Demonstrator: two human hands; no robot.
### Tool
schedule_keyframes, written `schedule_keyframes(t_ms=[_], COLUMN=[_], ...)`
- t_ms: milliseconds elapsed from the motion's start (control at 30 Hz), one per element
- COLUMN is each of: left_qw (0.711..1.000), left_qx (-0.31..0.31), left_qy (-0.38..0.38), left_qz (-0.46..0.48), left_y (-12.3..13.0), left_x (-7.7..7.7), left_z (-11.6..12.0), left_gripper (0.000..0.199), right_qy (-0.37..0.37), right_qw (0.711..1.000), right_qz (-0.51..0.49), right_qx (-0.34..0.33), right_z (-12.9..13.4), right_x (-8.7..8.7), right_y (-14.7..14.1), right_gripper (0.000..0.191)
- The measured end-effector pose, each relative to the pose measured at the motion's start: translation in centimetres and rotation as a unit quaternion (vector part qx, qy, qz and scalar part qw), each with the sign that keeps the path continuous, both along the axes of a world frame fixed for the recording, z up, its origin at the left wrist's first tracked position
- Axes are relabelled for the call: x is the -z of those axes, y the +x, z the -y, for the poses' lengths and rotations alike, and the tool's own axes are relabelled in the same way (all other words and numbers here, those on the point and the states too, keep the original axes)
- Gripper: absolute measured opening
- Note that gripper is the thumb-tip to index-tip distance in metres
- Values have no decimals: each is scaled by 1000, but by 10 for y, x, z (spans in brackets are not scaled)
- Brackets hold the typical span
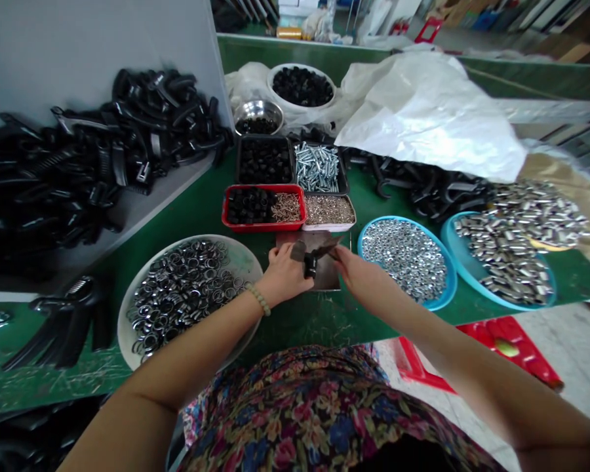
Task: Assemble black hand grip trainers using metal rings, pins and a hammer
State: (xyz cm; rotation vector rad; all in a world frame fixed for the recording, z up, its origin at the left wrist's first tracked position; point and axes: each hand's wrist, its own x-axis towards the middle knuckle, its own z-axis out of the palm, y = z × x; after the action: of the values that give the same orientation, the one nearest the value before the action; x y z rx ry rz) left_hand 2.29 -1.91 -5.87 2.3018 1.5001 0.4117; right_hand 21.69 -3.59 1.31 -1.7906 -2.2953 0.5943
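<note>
My left hand (286,274) is closed around a black plastic part (311,263) above a flat metal plate (328,275). My right hand (350,263) pinches a dark, flat, pointed piece (328,247) that reaches toward the black part. Blur hides whether the two pieces touch. To the left of my left hand stands a white basin of metal rings (187,288). Beyond the plate are a red tray (263,226) of black parts and copper-coloured pins, and a white tray of small metal pieces (329,211). On the right is a blue basin of small shiny metal parts (406,259).
Black curved handles (93,144) are heaped at the left. Behind the trays stand a tray of screws (317,167), a steel bowl (259,117) and a white bowl of black pieces (302,86). White sheeting (432,111) covers the back right. A red stool (511,351) stands below.
</note>
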Motion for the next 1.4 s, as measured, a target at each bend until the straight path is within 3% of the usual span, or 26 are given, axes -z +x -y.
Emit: schedule_keyframes(t_ms=[100, 200, 300, 367, 433, 500, 567, 600, 633, 767, 900, 1000, 1100, 1167, 1267, 1333, 1400], left_qw=[1000, 999, 985, 923, 832, 735, 642, 611, 603, 641, 668, 682, 681, 677, 686, 690, 687], left_qx=[19, 54, 18, -19, -39, -59, -108, -145, -182, -263, -251, -219, -205, -204, -214, -225, -231], left_qy=[2, 0, -87, -207, -320, -411, -463, -463, -442, -338, -317, -318, -333, -338, -328, -323, -328], left_qz=[-13, -2, 150, 323, 452, 535, 601, 626, 639, 637, 624, 621, 619, 621, 613, 607, 606], left_y=[-1, -2, -3, -5, -6, -5, 0, 4, 8, 22, 30, 34, 36, 38, 39, 38, 38], left_x=[-2, -5, -14, -25, -40, -54, -63, -65, -66, -57, -53, -57, -60, -61, -59, -58, -58], left_z=[2, 1, -6, -13, -19, -21, -20, -19, -17, -14, -11, -6, 0, 2, 4, 5, 5], left_gripper=[54, 53, 43, 35, 36, 43, 41, 34, 27, 35, 51, 49, 48, 48, 45, 44, 44], right_qy=[-2, 77, 94, 93, 104, 115, 110, 108, 103, 67, 29, 30, 66, 102, 162, 166, 112], right_qw=[999, 981, 957, 962, 969, 962, 941, 928, 918, 889, 892, 897, 906, 906, 894, 875, 825], right_qz=[41, 124, 216, 210, 170, 140, 141, 146, 152, 164, 138, 97, 38, -10, -95, -250, -452], right_qx=[16, 130, 172, 148, 147, 206, 287, 324, 351, 422, 429, 430, 415, 410, 407, 380, 322], right_z=[-2, 8, 18, 14, -1, -23, -43, -50, -54, -57, -62, -67, -66, -63, -58, -53, -47], right_x=[15, 34, 55, 65, 68, 64, 57, 53, 51, 53, 64, 65, 58, 51, 42, 37, 31], right_y=[21, 58, 97, 119, 142, 170, 205, 223, 241, 297, 317, 318, 316, 312, 293, 266, 226], right_gripper=[37, 41, 46, 45, 42, 38, 35, 36, 37, 38, 32, 17, 3, 13, 15, 17, 27])
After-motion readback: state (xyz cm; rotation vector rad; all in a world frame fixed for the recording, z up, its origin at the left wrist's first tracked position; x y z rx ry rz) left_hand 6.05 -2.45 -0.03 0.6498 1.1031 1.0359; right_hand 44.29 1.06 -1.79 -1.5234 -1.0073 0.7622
